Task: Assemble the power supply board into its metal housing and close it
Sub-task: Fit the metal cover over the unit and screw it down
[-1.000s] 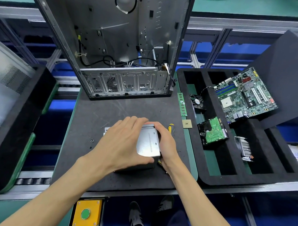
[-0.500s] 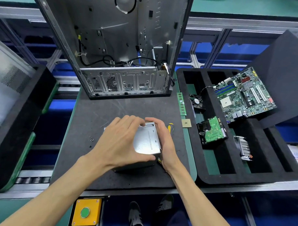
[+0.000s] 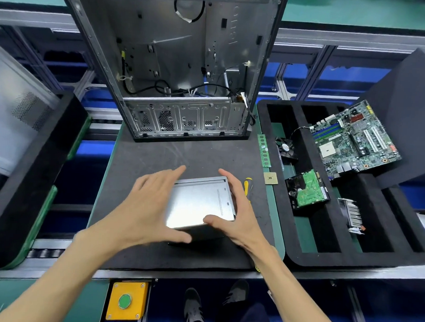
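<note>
The silver metal housing [image 3: 200, 201] lies with its lid on top on the dark mat [image 3: 158, 154], in front of me. My left hand [image 3: 145, 206] sits at its left side with fingers spread and fairly straight, the thumb near the front lower edge. My right hand [image 3: 238, 217] flanks the right side, fingers lying along the right wall and the thumb resting on the lid near the front. The power supply board is hidden inside or cannot be seen.
An open computer case [image 3: 186, 63] stands at the mat's far edge. A yellow-handled screwdriver [image 3: 248, 183], CPU chip [image 3: 270, 178] and RAM stick [image 3: 264, 150] lie to the right. A black foam tray [image 3: 287, 255] holds a motherboard [image 3: 354, 139], hard drive [image 3: 306, 190], fan [image 3: 285, 147] and heatsink [image 3: 351, 214].
My left hand has slid off the lid toward the left and spread its fingers, uncovering most of the housing's top. My right hand's fingers have straightened along the right wall.
</note>
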A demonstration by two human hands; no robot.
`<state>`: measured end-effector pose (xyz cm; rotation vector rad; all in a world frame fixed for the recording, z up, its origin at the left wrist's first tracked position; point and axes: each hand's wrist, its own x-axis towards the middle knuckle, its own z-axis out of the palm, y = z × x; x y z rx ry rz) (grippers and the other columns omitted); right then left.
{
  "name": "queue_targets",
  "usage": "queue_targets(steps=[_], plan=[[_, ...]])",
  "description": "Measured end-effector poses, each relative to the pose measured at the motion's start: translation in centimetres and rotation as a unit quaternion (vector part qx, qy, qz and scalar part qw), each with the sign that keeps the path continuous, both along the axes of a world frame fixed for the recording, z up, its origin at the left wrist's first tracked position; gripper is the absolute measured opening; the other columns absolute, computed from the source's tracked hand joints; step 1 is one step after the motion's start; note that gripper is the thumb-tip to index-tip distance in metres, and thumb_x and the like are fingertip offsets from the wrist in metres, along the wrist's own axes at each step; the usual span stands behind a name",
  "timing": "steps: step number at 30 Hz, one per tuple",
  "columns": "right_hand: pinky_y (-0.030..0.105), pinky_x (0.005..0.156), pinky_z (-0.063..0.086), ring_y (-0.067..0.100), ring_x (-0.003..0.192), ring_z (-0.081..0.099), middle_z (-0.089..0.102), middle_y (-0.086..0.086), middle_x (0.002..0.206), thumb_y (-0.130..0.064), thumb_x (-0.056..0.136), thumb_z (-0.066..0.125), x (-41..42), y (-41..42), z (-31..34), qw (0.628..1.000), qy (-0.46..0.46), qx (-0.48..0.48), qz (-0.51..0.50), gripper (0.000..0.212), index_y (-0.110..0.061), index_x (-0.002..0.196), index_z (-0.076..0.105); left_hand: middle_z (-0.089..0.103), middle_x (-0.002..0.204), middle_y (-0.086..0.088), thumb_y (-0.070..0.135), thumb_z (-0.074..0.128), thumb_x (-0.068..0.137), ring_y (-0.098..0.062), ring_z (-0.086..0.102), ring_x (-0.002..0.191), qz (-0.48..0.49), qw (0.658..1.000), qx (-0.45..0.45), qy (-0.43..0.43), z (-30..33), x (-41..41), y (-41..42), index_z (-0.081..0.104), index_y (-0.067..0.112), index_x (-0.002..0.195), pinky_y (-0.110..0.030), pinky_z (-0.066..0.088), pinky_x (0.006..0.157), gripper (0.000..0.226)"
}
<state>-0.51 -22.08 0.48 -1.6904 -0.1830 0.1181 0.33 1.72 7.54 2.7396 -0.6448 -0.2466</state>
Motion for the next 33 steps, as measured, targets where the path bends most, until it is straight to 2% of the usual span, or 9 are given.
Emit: queue_targets(steps=[2,5,9,11,14,18,24,28,33], plan=[[0.031,0.105,0.048,0.016,0.13,0.053,0.054,-0.019,0.139,-0.053,0.066,0.089,0.0,0.1,-0.2,1.0,-0.004,-0.002,0.0,0.104,-0.037,0.154,0.035,0.021,0.16,0.021,0.091,0.072,0.047,-0.003,0.02,0.146,0.045,0.991,-0.076,0.104,-0.6,-0.3,2.7,0.001,0.044,0.158,-0.033,0.016,0.12,0.14],[0.042,0.11,0.046,0.021,0.133,0.051,0.052,-0.013,0.142,-0.058,0.063,0.092,0.1,-0.1,-0.5,1.0,0.008,0.001,0.006,0.113,-0.034,0.156,0.033,0.023,0.148,0.044,0.072,0.091,0.046,0.022,0.022,0.136,0.083,0.96,-0.204,0.175,-2.0,-0.9,4.7,0.011,0.062,0.147,-0.024,0.026,0.114,0.13],[0.049,0.114,0.043,0.026,0.137,0.049,0.052,-0.01,0.144,-0.044,0.061,0.1,0.4,-0.5,-1.0,0.999,0.015,-0.022,0.031,0.124,-0.036,0.159,0.025,0.043,0.143,0.035,0.055,0.096,0.052,0.009,0.038,0.137,0.089,0.939,-0.282,0.177,-3.4,-1.2,4.3,0.031,0.06,0.137,-0.024,0.031,0.114,0.108],[0.048,0.115,0.041,0.026,0.139,0.048,0.052,-0.01,0.145,-0.039,0.061,0.101,0.6,-0.7,-1.2,0.999,0.012,-0.03,0.041,0.126,-0.035,0.16,0.024,0.049,0.142,0.03,0.051,0.097,0.053,0.006,0.044,0.135,0.089,0.934,-0.31,0.155,-3.8,-1.4,4.1,0.037,0.053,0.138,-0.016,0.034,0.112,0.103],[0.04,0.111,0.044,0.026,0.137,0.05,0.052,-0.006,0.146,-0.04,0.061,0.101,0.8,-0.9,-1.3,0.999,0.007,-0.031,0.041,0.119,-0.03,0.156,0.03,0.054,0.138,0.029,0.048,0.096,0.053,0.006,0.05,0.128,0.084,0.936,-0.321,0.115,-4.1,-1.5,4.1,0.041,0.053,0.136,-0.004,0.034,0.104,0.099],[0.022,0.102,0.046,0.024,0.132,0.054,0.057,-0.004,0.141,-0.043,0.062,0.1,0.8,-0.9,-0.9,0.999,0.004,-0.02,0.034,0.112,-0.024,0.152,0.035,0.056,0.136,0.028,0.047,0.095,0.052,0.003,0.054,0.126,0.083,0.94,-0.315,0.104,-3.9,-1.4,4.0,0.043,0.051,0.135,-0.01,0.039,0.104,0.098],[0.02,0.101,0.045,0.022,0.128,0.056,0.059,-0.006,0.136,-0.04,0.065,0.098,0.5,-0.6,-0.5,1.0,-0.007,-0.004,0.031,0.105,-0.022,0.149,0.038,0.045,0.145,0.031,0.051,0.095,0.056,0.005,0.045,0.134,0.082,0.934,-0.315,0.149,-4.1,-1.4,4.3,0.031,0.052,0.146,-0.028,0.034,0.112,0.11],[0.021,0.104,0.043,0.023,0.132,0.053,0.058,-0.004,0.138,-0.026,0.066,0.095,0.2,-0.5,-0.5,0.999,-0.005,0.008,0.035,0.104,-0.02,0.151,0.036,0.042,0.144,0.035,0.053,0.095,0.058,0.002,0.041,0.138,0.079,0.932,-0.322,0.144,-3.9,-1.5,3.9,0.015,0.052,0.154,-0.029,0.031,0.113,0.125],[0.021,0.105,0.042,0.02,0.133,0.053,0.058,-0.007,0.137,-0.027,0.066,0.095,0.2,-0.5,-0.5,0.999,-0.01,0.014,0.034,0.103,-0.024,0.15,0.037,0.05,0.142,0.026,0.061,0.088,0.063,0.001,0.048,0.133,0.052,0.952,-0.297,0.061,-3.9,-1.8,3.9,0.044,0.044,0.141,-0.032,0.035,0.111,0.092]])
